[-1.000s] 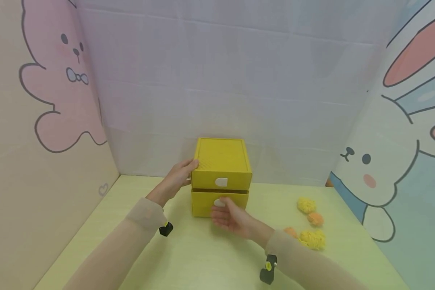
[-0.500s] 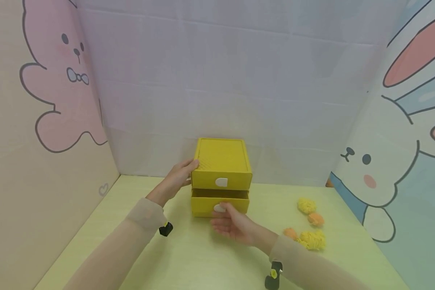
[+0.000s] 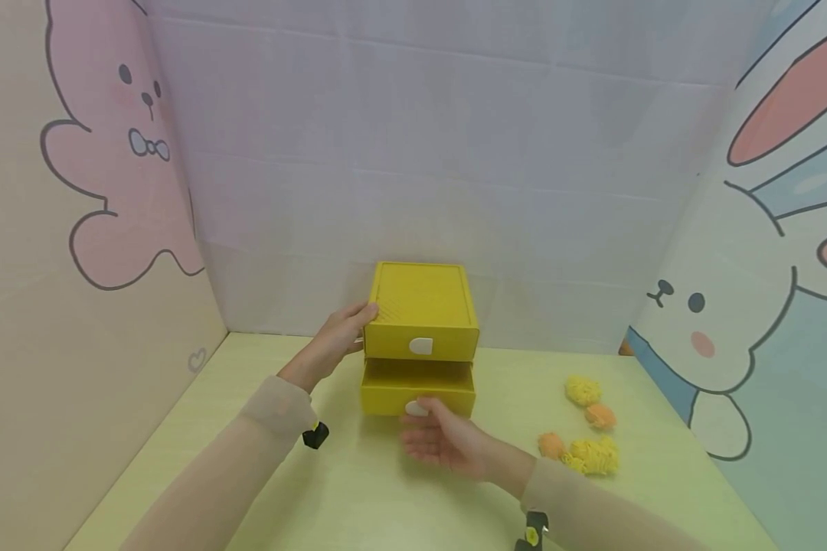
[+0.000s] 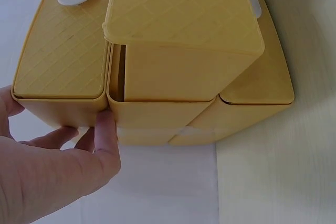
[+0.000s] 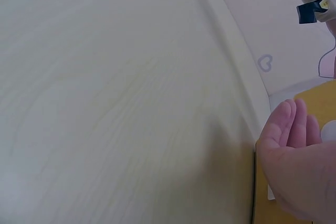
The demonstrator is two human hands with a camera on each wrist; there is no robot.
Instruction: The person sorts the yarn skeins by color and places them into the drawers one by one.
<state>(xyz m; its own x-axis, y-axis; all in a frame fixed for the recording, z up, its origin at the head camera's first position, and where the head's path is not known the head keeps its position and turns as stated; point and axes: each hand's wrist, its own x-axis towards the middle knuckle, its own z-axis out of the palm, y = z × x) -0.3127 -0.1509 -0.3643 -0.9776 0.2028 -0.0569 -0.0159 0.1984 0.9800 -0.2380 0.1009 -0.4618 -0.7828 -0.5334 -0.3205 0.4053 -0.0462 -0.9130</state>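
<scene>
A yellow drawer box (image 3: 423,295) stands against the back wall, its front drawers fitted with white tabs. My left hand (image 3: 334,337) holds the box by its upper left side, and the left wrist view shows the fingers (image 4: 107,137) against the side wall. Below the top drawer (image 3: 386,344), one drawer (image 3: 386,402) stands pulled out, its visible inside bare. My right hand (image 3: 455,444) pinches that drawer's white tab (image 3: 416,409), thumb on top. In the left wrist view another drawer (image 4: 262,72), pushed in, shows under the pulled-out one (image 4: 184,9).
To the right on the pale yellow table (image 3: 358,505) lie yellow stringy bundles (image 3: 583,390) and orange clumps (image 3: 600,416). Cloth walls with a printed bear (image 3: 120,176) and rabbit (image 3: 724,306) enclose the sides.
My right hand has moved towards me, drawing the drawer from nearly closed to well out, so more of its inside shows. The left hand keeps its place on the box.
</scene>
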